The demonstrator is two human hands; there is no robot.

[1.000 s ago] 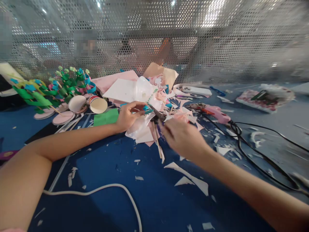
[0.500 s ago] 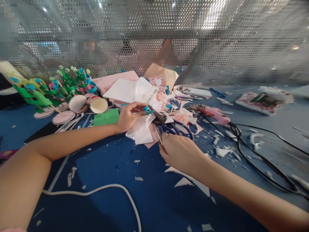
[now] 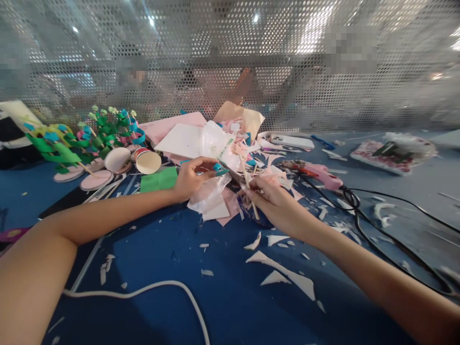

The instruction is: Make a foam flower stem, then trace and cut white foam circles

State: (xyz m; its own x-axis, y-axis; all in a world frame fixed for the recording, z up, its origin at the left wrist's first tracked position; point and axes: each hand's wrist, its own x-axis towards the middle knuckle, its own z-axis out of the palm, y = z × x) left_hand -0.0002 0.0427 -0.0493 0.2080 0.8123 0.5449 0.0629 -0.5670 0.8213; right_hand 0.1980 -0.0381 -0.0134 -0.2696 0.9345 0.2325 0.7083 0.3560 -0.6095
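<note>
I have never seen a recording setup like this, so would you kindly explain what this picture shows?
There is no machine here: the two bare hands belong to a person wearing a camera on the head, which looks forward and down. The left hand pinches a small blue piece. The right hand holds a thin, pale stick near it. Between them is a heap of paper and plastic scraps. On the blue table, green paper plants stand to the left, and a pink glue gun lies to the right with its black cord. A white cable curves across the front, and a perforated screen rises behind.
</note>
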